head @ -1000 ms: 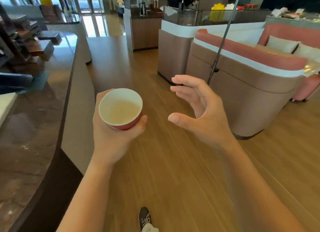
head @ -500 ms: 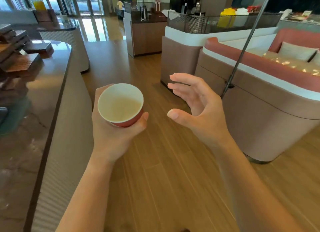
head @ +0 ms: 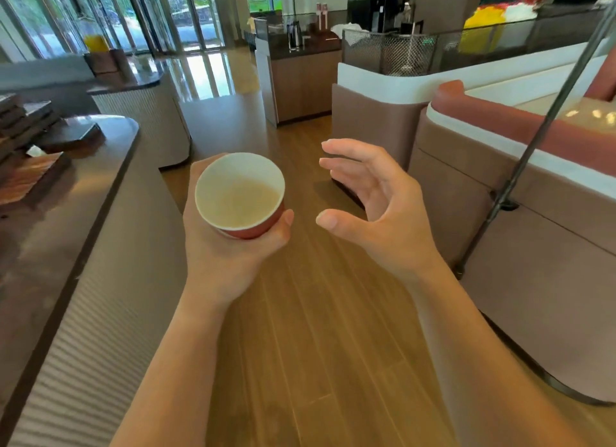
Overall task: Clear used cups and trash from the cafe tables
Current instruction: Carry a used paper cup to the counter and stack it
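A red paper cup (head: 238,196) with a white inside is held upright in front of me, above the wooden floor. My left hand (head: 220,246) grips it from below and behind, thumb on its right side. The cup's inside looks pale; whether any liquid is in it I cannot tell. My right hand (head: 376,206) hovers just to the right of the cup, apart from it, fingers spread and loosely bent, holding nothing.
A long dark marble counter (head: 50,246) with stacked wooden boards (head: 30,140) runs along the left. A brown and pink booth sofa (head: 520,193) and a slanted metal pole (head: 520,153) stand on the right. A service counter (head: 300,73) lies ahead down the wooden floor aisle (head: 320,330).
The view has moved forward along the aisle, with the counter end and sofa nearer. Both hands keep the same pose, the left still holding the cup.
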### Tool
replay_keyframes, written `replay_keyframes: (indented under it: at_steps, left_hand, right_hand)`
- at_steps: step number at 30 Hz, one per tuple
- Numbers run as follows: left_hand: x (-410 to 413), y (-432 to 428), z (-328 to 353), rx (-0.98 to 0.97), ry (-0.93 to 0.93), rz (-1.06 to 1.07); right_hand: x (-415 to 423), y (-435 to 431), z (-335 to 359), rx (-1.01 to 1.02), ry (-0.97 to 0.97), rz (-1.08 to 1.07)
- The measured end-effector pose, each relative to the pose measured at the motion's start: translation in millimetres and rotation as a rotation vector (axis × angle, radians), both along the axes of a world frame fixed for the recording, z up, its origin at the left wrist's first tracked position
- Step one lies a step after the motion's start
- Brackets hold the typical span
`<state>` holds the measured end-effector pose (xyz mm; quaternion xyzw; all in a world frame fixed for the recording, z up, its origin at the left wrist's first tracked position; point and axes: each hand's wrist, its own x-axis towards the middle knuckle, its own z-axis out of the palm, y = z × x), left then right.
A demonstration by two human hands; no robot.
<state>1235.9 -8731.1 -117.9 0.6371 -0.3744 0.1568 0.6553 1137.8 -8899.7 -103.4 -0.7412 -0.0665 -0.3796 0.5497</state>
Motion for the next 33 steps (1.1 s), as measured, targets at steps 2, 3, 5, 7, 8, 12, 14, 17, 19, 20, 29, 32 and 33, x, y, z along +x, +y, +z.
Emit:
replay_keyframes:
  at_steps: [2,3,5,7,8,12,14,17,19,20,29,32,33]
  left_hand:
    - [32,-30,4,0.005,-0.005,0.004]
    - [47,-43,4,0.011,-0.001,0.005]
    - [73,-68,1,0.014,0.015,0.018]
    - [102,-90,-5,0.017,0.021,0.020]
    - [118,-101,-8,0.018,0.025,0.016]
    - [195,-138,-26,0.002,0.037,0.020]
    - [241,-157,-35,-0.016,0.050,0.040]
    - [318,-187,-42,-0.027,0.049,0.069]
    - [372,-208,-37,-0.040,0.050,0.075]
    - [398,-218,-33,-0.044,0.052,0.078]
    - [570,-321,-12,-0.016,0.052,0.060]
    - [620,-367,-18,-0.002,0.081,0.042]
    - [637,-383,-20,0.008,0.074,0.040]
  right_hand:
    - [36,-28,6,-0.013,0.013,0.014]
    - [51,-40,6,-0.017,0.017,0.022]
    - [82,-62,4,-0.014,0.022,0.041]
    - [115,-86,-1,-0.007,0.037,0.054]
    - [132,-98,-5,-0.007,0.045,0.060]
    - [211,-142,-22,-0.018,0.059,0.082]
    - [258,-162,-27,-0.036,0.065,0.089]
    - [339,-189,-24,-0.077,0.071,0.109]
    - [395,-209,-16,-0.093,0.062,0.116]
    - [421,-220,-11,-0.098,0.056,0.120]
    - [589,-325,-6,-0.055,0.069,0.100]
    - [638,-373,-14,-0.042,0.071,0.100]
    - [655,-390,-18,-0.037,0.064,0.103]
